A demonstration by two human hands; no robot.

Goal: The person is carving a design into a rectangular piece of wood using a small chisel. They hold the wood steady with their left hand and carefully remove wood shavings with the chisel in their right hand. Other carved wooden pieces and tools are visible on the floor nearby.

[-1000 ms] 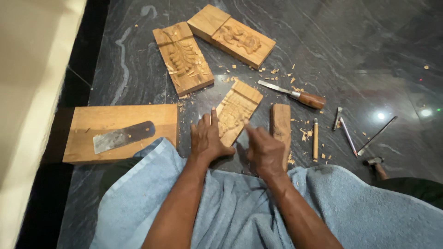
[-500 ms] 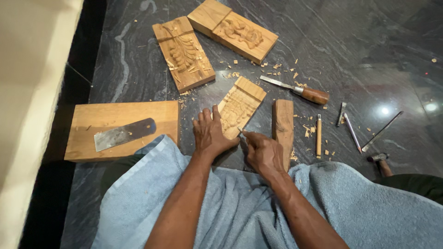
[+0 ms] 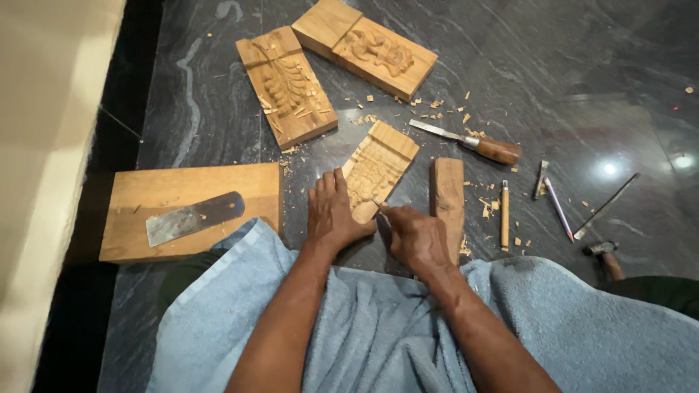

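On dark stone floor | left hand (image 3: 331,211) stays flat, pressing small carved wooden block (image 3: 378,169) | right hand (image 3: 415,236) clenched on thin carving tool, shifted closer to block's near edge

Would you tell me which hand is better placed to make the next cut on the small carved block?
The right hand: its grip is closed on a small tool whose tip meets the near end of the carved block. The left hand lies flat beside the block, steadying it.

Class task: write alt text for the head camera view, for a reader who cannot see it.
A person's left hand steadies a small carved wooden block on a dark stone floor while the right hand works a tool at its lower edge. Carved panels, chisels and wood chips lie around.
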